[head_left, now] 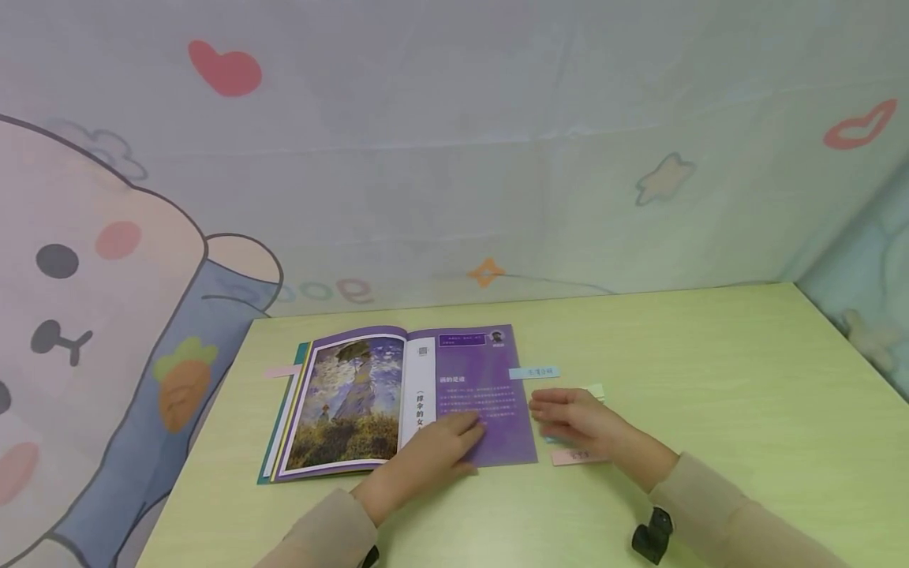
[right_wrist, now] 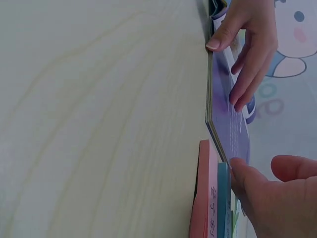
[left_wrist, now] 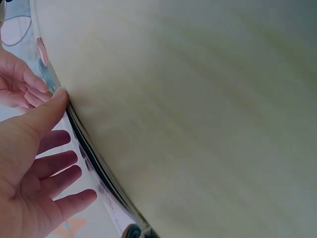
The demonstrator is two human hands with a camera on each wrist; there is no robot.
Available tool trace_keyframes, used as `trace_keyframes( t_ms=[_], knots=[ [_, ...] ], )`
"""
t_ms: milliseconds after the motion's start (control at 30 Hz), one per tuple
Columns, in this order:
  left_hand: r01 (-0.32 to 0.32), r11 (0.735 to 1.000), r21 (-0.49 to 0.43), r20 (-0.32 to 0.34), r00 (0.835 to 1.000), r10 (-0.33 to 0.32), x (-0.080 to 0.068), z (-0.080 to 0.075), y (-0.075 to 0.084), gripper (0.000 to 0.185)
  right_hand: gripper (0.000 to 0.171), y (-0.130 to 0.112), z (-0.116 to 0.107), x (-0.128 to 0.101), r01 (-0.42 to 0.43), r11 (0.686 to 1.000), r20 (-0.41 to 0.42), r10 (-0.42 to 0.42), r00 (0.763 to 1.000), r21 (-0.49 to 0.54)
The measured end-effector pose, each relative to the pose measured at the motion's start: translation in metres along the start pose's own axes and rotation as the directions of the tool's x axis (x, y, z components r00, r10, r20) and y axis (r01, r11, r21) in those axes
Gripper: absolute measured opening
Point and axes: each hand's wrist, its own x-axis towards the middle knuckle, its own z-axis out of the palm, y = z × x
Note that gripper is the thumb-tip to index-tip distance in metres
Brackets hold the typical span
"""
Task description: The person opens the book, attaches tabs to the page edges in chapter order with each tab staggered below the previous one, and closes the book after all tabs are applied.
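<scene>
Book (head_left: 398,398) lying open on bench (head_left: 710,379). Left hand (head_left: 433,454) pressing flat on purple page; right hand (head_left: 578,422), fingers relaxed, touching tabs (head_left: 578,456) at 3 o'clock. Tabs seemingly not yet stuck.

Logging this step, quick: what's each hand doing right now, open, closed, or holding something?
Left hand: open, fingers flat on the open book's purple page.
Right hand: open, fingers resting on the sticky tabs beside the book, gripping nothing.

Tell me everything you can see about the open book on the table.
The book lies open and flat on the pale green table. Its left page shows a painting of a woman with a parasol; its right page is purple with white print. Thin, glossy-looking pages. The left hand rests on the lower right page; the right hand is beside its right edge.
</scene>
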Motion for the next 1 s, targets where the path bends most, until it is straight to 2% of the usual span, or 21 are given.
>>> trace_keyframes(
  t_ms=[200,667,1000],
  knots=[
    [-0.011,1.000,0.001,-0.045,0.999,0.011,0.001,0.002,0.003,0.056,0.052,-0.002,0.008,-0.003,0.007,0.999,0.046,-0.008,0.999,0.034],
    [-0.028,0.999,0.024,-0.037,0.999,0.029,0.004,0.003,0.003,0.047,0.052,-0.005,0.012,-0.005,-0.007,0.997,0.032,0.004,0.999,0.075],
    [-0.045,0.999,0.005,-0.036,0.998,0.045,0.005,0.003,0.002,0.045,0.053,-0.011,0.015,-0.010,-0.008,0.996,0.019,0.006,1.000,0.091]
  ],
)
